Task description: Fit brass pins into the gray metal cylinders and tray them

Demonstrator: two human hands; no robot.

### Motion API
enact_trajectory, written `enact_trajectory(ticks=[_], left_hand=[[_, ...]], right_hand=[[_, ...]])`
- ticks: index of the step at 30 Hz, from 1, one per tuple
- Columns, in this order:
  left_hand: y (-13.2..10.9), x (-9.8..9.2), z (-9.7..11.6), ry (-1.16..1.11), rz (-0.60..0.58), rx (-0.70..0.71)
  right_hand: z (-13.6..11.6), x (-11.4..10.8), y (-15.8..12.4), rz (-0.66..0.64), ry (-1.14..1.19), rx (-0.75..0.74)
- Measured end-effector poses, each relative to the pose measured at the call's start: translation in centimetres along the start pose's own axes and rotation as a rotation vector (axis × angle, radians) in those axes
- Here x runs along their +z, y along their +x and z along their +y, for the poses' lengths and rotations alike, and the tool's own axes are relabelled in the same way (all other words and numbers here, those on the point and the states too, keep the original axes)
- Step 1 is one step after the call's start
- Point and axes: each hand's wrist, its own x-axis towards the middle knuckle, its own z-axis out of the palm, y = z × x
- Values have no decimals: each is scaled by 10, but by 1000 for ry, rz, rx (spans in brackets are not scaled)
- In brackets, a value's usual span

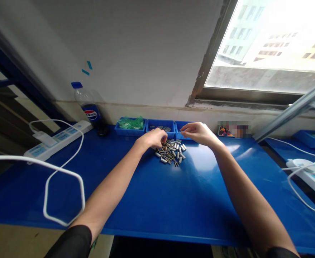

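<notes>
Black sleeve (72,242), front-left of the metal-parts pile (170,152), leads along a slanting forearm (113,188) to the left hand (154,138), fingers curled down at the pile's far-left edge, any grip hidden. Beyond the pile's right side, the right hand (199,132) hangs by a blue tray (178,135), fingers bent leftward; whether their tips meet, I cannot tell.

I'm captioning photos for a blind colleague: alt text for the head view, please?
A person's left hand is at a pile of small metal parts on a blue table; the right hand is near the rightmost of three adjoining blue trays. A bottle and white power strip are to the left.
</notes>
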Motion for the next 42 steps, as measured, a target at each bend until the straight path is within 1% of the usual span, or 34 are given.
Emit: enact_trajectory(ticks=[4, 9, 13, 17, 20, 23, 27, 32, 35, 37, 39, 42], left_hand=[[2, 2, -1, -9, 14, 20], [1, -4, 1, -33, 19, 64], [0, -8, 4, -122, 30, 121], [-1, -11, 7, -261, 85, 170], [-2, -14, 7, -383, 148, 190], [-1, -15, 5, -485, 180, 206], [0, -14, 4, -551, 176, 205], [2, -12, 4, -575, 183, 190], [0, -14, 5, -532, 169, 202], [-3, -17, 5, -406, 156, 159], [-6, -20, 5, -228, 116, 71], [-10, -20, 6, 20, 2, -39]], right_hand=[[-2, 2, 0, -18, -23, -1], [3, 3, 2, -38, -28, -1], [9, 4, 4, -72, -33, -16], [13, 4, 5, -133, -16, -8], [15, 5, 5, -236, 83, 39], [15, 7, 5, -334, 283, 90], [13, 13, 5, -358, 508, 123], [10, 18, 4, -359, 627, 143], [9, 20, 5, -324, 632, 133], [9, 19, 6, -258, 599, 138], [12, 16, 8, -139, 495, 144], [17, 10, 10, 130, 244, 162]])
